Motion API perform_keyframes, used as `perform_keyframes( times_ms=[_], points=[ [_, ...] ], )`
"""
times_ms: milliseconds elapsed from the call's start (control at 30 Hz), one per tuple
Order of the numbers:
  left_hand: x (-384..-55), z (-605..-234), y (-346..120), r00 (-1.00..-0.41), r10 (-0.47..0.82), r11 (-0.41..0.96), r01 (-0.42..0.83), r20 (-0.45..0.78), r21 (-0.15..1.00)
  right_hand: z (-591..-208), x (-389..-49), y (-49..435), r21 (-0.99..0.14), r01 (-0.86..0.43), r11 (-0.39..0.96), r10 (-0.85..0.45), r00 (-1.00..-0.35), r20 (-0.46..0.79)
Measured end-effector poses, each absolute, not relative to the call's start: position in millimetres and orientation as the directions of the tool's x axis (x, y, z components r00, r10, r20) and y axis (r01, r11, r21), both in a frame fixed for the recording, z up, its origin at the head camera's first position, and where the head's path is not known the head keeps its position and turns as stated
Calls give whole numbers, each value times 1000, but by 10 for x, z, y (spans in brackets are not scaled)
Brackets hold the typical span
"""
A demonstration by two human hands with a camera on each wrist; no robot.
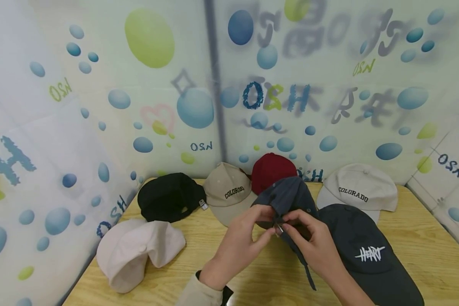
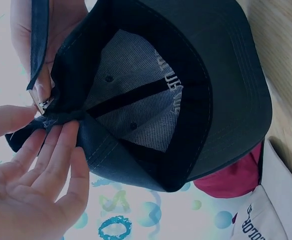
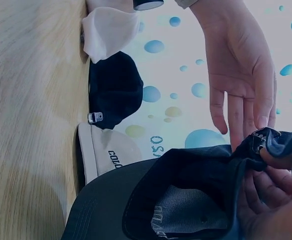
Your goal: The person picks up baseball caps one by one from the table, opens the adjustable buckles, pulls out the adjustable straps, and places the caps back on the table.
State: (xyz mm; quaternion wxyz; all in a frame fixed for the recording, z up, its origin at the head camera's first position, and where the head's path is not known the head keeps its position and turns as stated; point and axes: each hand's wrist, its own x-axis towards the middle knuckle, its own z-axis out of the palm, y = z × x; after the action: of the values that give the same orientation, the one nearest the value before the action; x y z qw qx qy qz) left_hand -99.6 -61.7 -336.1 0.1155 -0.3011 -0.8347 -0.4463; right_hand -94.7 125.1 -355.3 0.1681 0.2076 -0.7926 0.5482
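A navy baseball cap is held up over the table by both hands at its back closure. My left hand pinches the cap's back edge beside a small metal buckle. With thumb and fingers, my right hand grips the strap at that buckle. The strap's loose end hangs down beside the right hand. In the left wrist view the cap's mesh lining and its dark brim show. Parts of the right fingers are hidden by the cap.
On the wooden table lie a pinkish-white cap, a black cap, a beige COLORADO cap, a red cap, a light grey COLORADO cap and a dark HEART cap. Patterned curtains stand behind.
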Motion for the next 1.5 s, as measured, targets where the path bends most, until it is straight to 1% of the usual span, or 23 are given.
perform_keyframes(
  times_ms=[300,467,567,767,867,1133,1333,1500],
  points=[
    [-1015,-3388,-620,-798,396,401,596,455,695,-3563,-943,1251,-804,-505,315,-143,-863,485],
    [-1020,-3393,-641,-803,395,422,590,445,688,-3567,-944,1258,-799,-515,311,-160,-857,491],
    [-1030,-3401,-665,-815,391,411,571,429,711,-3575,-951,1265,-796,-520,310,-173,-854,491],
    [-1058,-3415,-712,-845,370,336,509,386,792,-3580,-957,1278,-804,-515,298,-201,-857,475],
    [-1067,-3411,-717,-852,355,319,496,384,807,-3581,-956,1286,-812,-508,289,-210,-861,464],
    [-1059,-3411,-715,-845,339,389,526,413,756,-3593,-972,1294,-834,-501,232,-235,-860,452],
    [-1052,-3418,-732,-825,397,425,553,401,717,-3606,-990,1297,-835,-520,180,-255,-845,471],
    [-1046,-3423,-718,-830,398,415,542,390,731,-3622,-986,1292,-842,-512,171,-248,-849,466]
  ],
)
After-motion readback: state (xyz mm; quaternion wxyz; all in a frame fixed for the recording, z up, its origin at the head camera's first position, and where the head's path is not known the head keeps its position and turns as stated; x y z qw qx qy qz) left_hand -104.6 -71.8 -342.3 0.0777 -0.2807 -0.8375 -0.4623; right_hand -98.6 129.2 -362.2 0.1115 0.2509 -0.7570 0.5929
